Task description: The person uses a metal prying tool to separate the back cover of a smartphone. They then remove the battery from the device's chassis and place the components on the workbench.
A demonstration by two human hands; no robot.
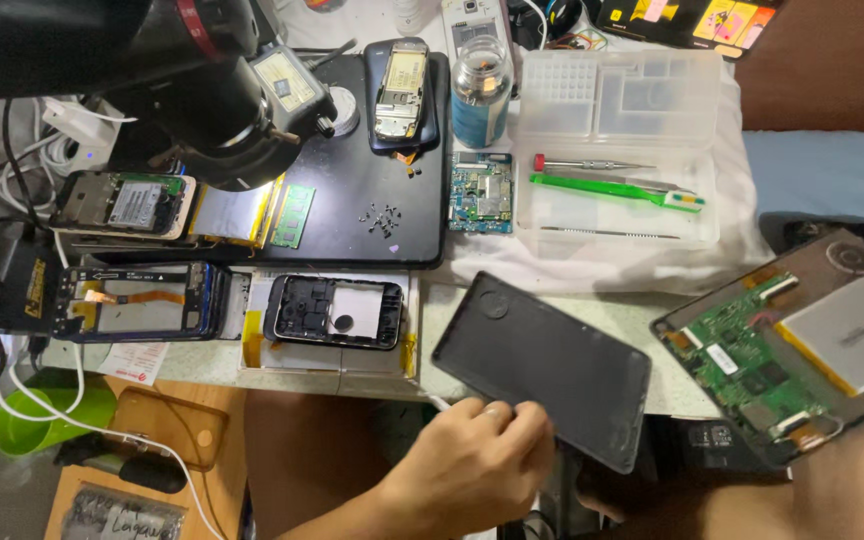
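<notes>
A person's left hand (pixel 472 465) closes its fingertips on the near edge of a flat black rectangular tablet back cover (pixel 544 368), which lies tilted over the front edge of the cluttered white table (pixel 612 320). A thin white tool appears to poke out beside the thumb, though the view is too blurred to be sure. The right hand (pixel 852 480) enters at the lower right corner; whether it is open or closed cannot be told, but it sits just under an opened tablet (pixel 802 345) showing a green circuit board and a silvery flat battery.

Clutter crowds the table behind. A black phone frame with a white panel (pixel 335 312) rests just left of the cover, and a stripped dark-blue phone chassis (pixel 137 300) lies farther left. A black laptop lid (pixel 372 200) carries loose tiny screws (pixel 382 218) and a dismantled grey phone (pixel 401 90). A clear plastic compartment box (pixel 617 150) on a white cloth holds a green toothbrush (pixel 617 190) and a red-tipped screwdriver (pixel 592 163). A small blue-green circuit board (pixel 480 193) lies beside it, beneath a clear glass bottle (pixel 481 90). A black microscope head (pixel 202 90) looms over the upper left.
</notes>
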